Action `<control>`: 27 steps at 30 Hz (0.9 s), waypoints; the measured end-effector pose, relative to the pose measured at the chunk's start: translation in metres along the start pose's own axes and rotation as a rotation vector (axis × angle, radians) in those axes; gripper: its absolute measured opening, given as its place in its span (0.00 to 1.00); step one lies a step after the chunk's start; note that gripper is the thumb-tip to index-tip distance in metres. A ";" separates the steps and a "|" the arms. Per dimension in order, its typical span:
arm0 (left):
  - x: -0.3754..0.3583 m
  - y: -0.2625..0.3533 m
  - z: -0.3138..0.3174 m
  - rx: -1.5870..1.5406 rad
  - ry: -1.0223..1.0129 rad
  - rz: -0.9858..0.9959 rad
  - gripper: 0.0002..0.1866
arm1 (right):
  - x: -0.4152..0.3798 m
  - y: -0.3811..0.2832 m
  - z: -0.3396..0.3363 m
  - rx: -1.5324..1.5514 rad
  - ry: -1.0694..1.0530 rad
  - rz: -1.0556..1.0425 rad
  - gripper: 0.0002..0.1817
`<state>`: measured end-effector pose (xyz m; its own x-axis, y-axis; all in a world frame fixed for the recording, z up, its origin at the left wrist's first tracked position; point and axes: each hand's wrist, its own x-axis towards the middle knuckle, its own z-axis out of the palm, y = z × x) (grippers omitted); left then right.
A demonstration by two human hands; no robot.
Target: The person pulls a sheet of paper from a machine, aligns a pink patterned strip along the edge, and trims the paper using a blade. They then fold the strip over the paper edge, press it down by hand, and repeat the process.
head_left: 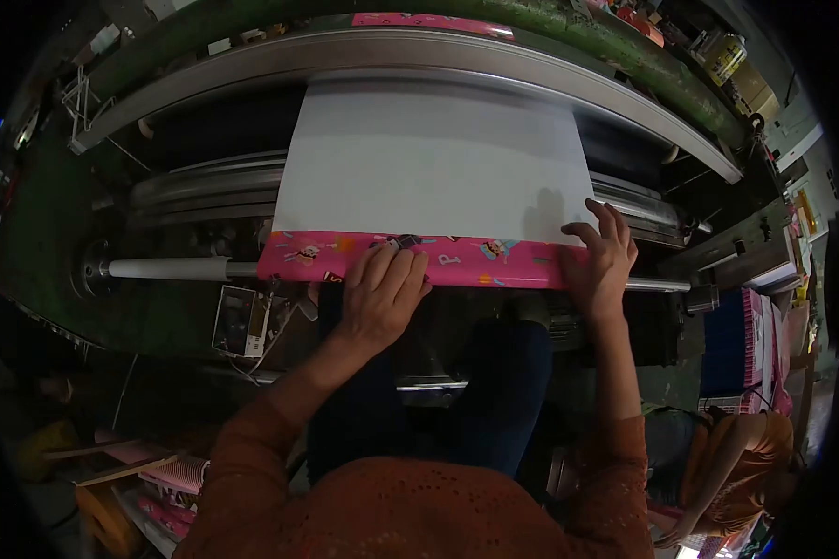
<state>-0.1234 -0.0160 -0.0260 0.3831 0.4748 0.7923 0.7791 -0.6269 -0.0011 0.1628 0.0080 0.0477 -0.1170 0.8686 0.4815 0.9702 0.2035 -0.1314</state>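
A wide sheet (429, 158) with a white face comes down from under a metal bar. Its lower end shows pink with printed cartoon figures, wrapped as a pink printed roll (475, 265) around a metal shaft (657, 284). My left hand (382, 291) is bent over the roll left of its middle, fingers together and pressed onto the pink film; its fingertips rest by a dark patch I cannot make out. At the roll's right end my right hand (601, 261) has its fingers spread and raised, the thumb close to the pink edge. Its shadow falls on the white face.
A curved metal bar (419, 51) and a green beam (615, 47) cross the machine above the sheet. A white tube (168, 268) sits on the shaft's left part. A small white-framed box (240, 321) hangs below. Another person (736, 466) in orange works at lower right.
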 end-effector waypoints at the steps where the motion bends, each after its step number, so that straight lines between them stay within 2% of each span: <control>1: 0.000 0.002 -0.002 0.007 -0.027 -0.008 0.22 | -0.010 -0.013 0.003 -0.039 0.176 -0.014 0.12; 2: 0.001 0.003 -0.003 0.019 -0.049 -0.019 0.23 | -0.021 -0.031 0.001 -0.002 0.202 -0.082 0.16; 5: 0.000 0.002 0.000 0.024 -0.034 -0.008 0.23 | -0.039 -0.073 0.024 0.083 0.222 -0.133 0.13; 8: 0.008 0.005 -0.005 -0.005 -0.064 -0.037 0.23 | -0.041 -0.086 0.043 0.136 0.214 -0.125 0.13; 10: 0.011 0.004 -0.003 0.032 -0.094 -0.034 0.22 | -0.037 -0.085 0.049 0.132 0.265 -0.169 0.14; 12: 0.011 0.005 0.000 0.056 -0.134 -0.030 0.21 | -0.037 -0.084 0.054 0.128 0.308 -0.187 0.10; 16: 0.011 0.006 0.016 0.194 0.018 -0.049 0.16 | -0.028 -0.081 0.059 0.059 0.284 -0.180 0.09; 20: 0.016 0.004 0.023 0.253 0.085 -0.111 0.21 | -0.021 -0.080 0.056 0.063 0.235 -0.173 0.11; 27: 0.036 0.010 0.007 0.022 -0.080 -0.318 0.10 | -0.012 -0.082 0.048 0.128 0.160 -0.127 0.11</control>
<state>-0.0980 -0.0010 -0.0019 0.1558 0.6926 0.7043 0.8765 -0.4257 0.2248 0.0745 0.0024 0.0107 -0.1912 0.7521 0.6308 0.9139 0.3708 -0.1650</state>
